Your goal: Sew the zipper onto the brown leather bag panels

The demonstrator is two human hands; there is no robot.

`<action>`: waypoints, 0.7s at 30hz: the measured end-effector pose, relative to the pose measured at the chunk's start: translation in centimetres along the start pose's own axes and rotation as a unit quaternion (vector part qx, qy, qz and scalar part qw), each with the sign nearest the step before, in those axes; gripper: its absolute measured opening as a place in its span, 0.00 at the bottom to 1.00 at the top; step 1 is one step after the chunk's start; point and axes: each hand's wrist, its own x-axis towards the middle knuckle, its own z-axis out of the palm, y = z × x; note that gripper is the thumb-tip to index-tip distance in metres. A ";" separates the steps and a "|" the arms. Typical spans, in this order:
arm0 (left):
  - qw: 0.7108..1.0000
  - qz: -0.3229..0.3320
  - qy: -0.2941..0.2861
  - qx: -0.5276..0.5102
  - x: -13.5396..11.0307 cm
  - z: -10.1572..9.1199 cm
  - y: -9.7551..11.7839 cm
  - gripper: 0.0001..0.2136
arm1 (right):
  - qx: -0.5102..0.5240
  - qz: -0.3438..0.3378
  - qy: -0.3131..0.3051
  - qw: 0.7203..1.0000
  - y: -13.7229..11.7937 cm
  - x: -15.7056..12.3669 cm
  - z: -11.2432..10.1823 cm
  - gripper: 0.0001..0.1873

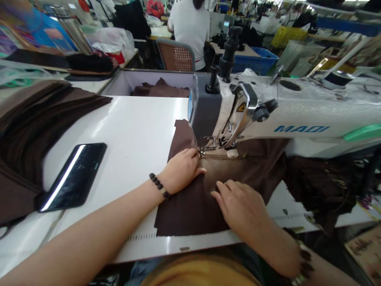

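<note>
A dark brown fabric piece (190, 206) lies on the white sewing table (137, 135) under the presser foot (222, 145) of a white sewing machine (297, 111). My left hand (181, 169), with a bead bracelet at the wrist, rests on the fabric just left of the presser foot, fingers curled and pressing the cloth down. My right hand (238, 204) lies flat on the fabric nearer to me, fingers extended toward the left. A seam line runs to the right from the needle.
A black phone (73, 176) lies on the table to the left. Stacked brown fabric (32, 127) covers the far left. More brown cloth (321, 186) hangs off the right. A person in white (190, 28) sits at the bench ahead, by a blue crate (256, 61).
</note>
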 end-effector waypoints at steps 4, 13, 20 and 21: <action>1.000 -0.014 -0.002 0.017 0.0 1.0 0.6 0.25 | 0.054 -0.011 0.080 0.995 1.7 3.5 0.3 0.17; 0.999 -0.035 0.001 0.003 0.1 1.5 1.1 0.31 | 0.158 -0.077 0.077 0.982 4.1 6.0 4.1 0.22; 0.999 -0.031 0.034 0.019 -0.7 2.6 1.6 0.34 | 0.171 -0.073 0.076 0.980 3.8 5.8 3.9 0.23; 0.999 -0.030 0.037 0.021 -0.9 2.8 1.7 0.35 | 0.167 -0.070 0.074 0.981 3.7 5.7 3.8 0.24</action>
